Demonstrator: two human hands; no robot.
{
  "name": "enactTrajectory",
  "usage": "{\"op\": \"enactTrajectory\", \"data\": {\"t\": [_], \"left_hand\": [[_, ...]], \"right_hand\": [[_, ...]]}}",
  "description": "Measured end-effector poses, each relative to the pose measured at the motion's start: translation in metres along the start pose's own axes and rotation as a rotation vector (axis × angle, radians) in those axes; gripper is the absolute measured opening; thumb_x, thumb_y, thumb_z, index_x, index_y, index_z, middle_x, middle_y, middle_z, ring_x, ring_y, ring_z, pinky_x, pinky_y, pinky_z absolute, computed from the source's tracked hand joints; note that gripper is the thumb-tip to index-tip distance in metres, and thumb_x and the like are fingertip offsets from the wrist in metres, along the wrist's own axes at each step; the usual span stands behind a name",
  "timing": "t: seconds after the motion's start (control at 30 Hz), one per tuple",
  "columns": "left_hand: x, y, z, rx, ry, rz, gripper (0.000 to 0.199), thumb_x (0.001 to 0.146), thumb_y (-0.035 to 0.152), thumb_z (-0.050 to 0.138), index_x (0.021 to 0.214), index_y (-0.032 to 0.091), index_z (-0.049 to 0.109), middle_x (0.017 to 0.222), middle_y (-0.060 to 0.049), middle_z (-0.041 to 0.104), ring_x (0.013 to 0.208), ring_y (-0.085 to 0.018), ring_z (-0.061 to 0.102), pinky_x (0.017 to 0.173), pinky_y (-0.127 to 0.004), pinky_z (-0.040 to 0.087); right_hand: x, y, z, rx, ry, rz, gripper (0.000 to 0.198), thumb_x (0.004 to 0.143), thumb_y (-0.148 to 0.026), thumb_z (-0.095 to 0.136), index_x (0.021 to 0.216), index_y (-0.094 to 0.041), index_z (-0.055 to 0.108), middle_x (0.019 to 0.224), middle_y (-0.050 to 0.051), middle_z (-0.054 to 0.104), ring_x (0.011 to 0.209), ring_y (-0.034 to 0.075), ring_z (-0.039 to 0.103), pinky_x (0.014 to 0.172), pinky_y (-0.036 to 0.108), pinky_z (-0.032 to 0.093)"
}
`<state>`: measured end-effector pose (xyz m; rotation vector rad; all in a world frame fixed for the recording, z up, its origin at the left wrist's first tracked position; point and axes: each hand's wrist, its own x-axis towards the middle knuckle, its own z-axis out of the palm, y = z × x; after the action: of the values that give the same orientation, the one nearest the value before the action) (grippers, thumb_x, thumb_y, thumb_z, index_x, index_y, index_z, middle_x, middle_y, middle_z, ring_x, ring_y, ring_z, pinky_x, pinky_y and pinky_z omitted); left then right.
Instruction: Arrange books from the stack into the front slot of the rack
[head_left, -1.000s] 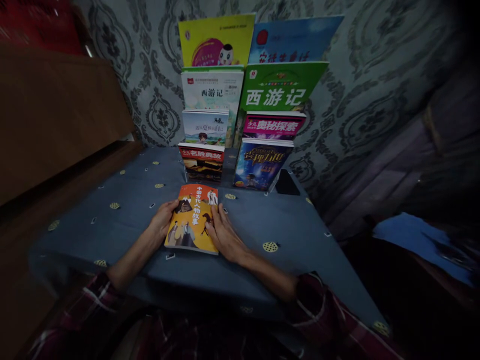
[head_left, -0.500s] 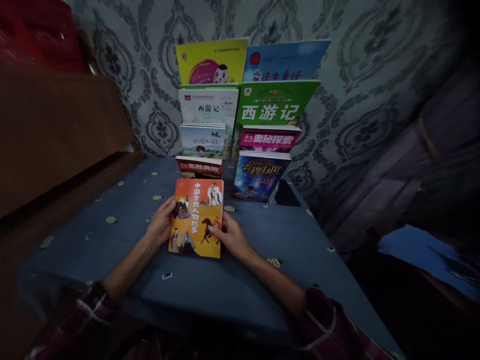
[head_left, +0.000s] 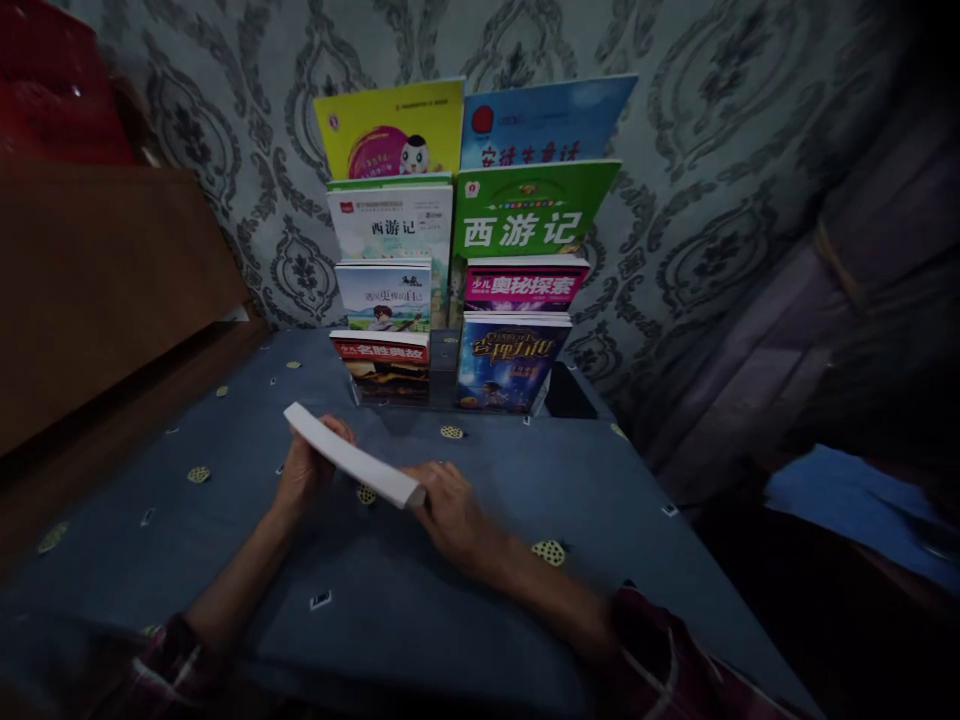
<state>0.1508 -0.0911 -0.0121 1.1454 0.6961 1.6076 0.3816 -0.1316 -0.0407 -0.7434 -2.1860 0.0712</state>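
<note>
Both my hands hold one paperback book [head_left: 352, 466] above the blue cloth-covered table [head_left: 465, 590]. The book is tipped so that only its white page edge faces me, running from upper left to lower right. My left hand [head_left: 306, 470] grips its left end from below. My right hand [head_left: 448, 508] grips its right end, fingers curled over the corner. Behind the book stands a tiered display rack of children's books [head_left: 457, 270] against the wall.
The rack's lowest row holds a red-topped book [head_left: 382, 362] and a dark blue book [head_left: 510, 362]. A brown wooden panel [head_left: 97, 290] rises on the left. A dark object [head_left: 570, 392] lies right of the rack. Something blue [head_left: 855, 500] lies at the far right.
The orange-covered book, flat on the table a second ago, was lifted and turned, so its cover no longer faces me and only the white page edge shows. Both hands stayed on it.
</note>
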Motion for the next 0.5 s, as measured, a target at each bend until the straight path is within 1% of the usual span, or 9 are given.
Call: {"op": "enactTrajectory", "data": {"t": [0.07,0.13,0.23,0.3,0.37,0.43,0.5], "left_hand": [[0.001,0.0,-0.004,0.04,-0.088,-0.011,0.052,0.073,0.067,0.079,0.066,0.018,0.064,0.063,-0.001,0.06,0.059,-0.014,0.054,0.056,-0.025,0.043],[0.004,-0.003,-0.013,0.07,-0.158,-0.011,0.047,0.072,0.061,0.08,0.066,0.019,0.062,0.063,-0.001,0.059,0.058,-0.014,0.053,0.057,-0.026,0.043],[0.009,-0.011,-0.029,0.089,-0.243,0.016,0.047,0.074,0.06,0.079,0.064,0.02,0.056,0.058,0.0,0.055,0.054,-0.014,0.05,0.056,-0.027,0.041],[0.011,-0.016,-0.037,0.084,-0.259,0.035,0.048,0.078,0.06,0.076,0.064,0.02,0.053,0.057,0.001,0.053,0.053,-0.014,0.049,0.056,-0.027,0.041],[0.011,-0.017,-0.039,0.088,-0.261,0.046,0.047,0.081,0.059,0.074,0.065,0.02,0.053,0.058,0.001,0.053,0.055,-0.014,0.05,0.058,-0.028,0.042],[0.01,-0.015,-0.035,0.103,-0.25,0.058,0.045,0.081,0.059,0.074,0.067,0.02,0.056,0.06,0.0,0.055,0.056,-0.015,0.052,0.059,-0.029,0.043],[0.008,-0.011,-0.028,0.125,-0.226,0.067,0.046,0.078,0.062,0.076,0.068,0.02,0.059,0.061,-0.001,0.058,0.058,-0.016,0.055,0.06,-0.03,0.045]], "right_hand": [[-0.003,-0.005,0.003,-0.017,-0.011,-0.029,0.031,0.103,-0.013,0.044,0.132,-0.018,0.051,0.106,0.011,0.073,0.092,0.024,0.066,0.086,0.042,0.052],[-0.004,-0.009,0.006,-0.04,-0.012,-0.04,0.032,0.103,-0.013,0.044,0.133,-0.018,0.052,0.109,0.011,0.073,0.092,0.024,0.065,0.087,0.043,0.052],[-0.005,-0.012,0.01,-0.051,-0.006,-0.058,0.032,0.103,-0.014,0.046,0.134,-0.017,0.053,0.113,0.012,0.073,0.093,0.024,0.064,0.085,0.042,0.051],[-0.006,-0.014,0.01,-0.045,-0.031,-0.078,0.032,0.102,-0.015,0.05,0.135,-0.016,0.052,0.116,0.012,0.072,0.097,0.024,0.064,0.085,0.042,0.051],[-0.006,-0.014,0.009,-0.05,-0.052,-0.082,0.034,0.102,-0.016,0.052,0.135,-0.017,0.052,0.117,0.012,0.072,0.1,0.024,0.064,0.085,0.041,0.051],[-0.005,-0.014,0.006,-0.05,-0.047,-0.068,0.033,0.102,-0.017,0.051,0.135,-0.017,0.053,0.115,0.012,0.072,0.099,0.024,0.064,0.084,0.041,0.052],[-0.002,-0.013,0.0,-0.023,-0.06,-0.033,0.034,0.102,-0.019,0.052,0.136,-0.018,0.051,0.114,0.011,0.072,0.098,0.025,0.064,0.086,0.042,0.053]]}}
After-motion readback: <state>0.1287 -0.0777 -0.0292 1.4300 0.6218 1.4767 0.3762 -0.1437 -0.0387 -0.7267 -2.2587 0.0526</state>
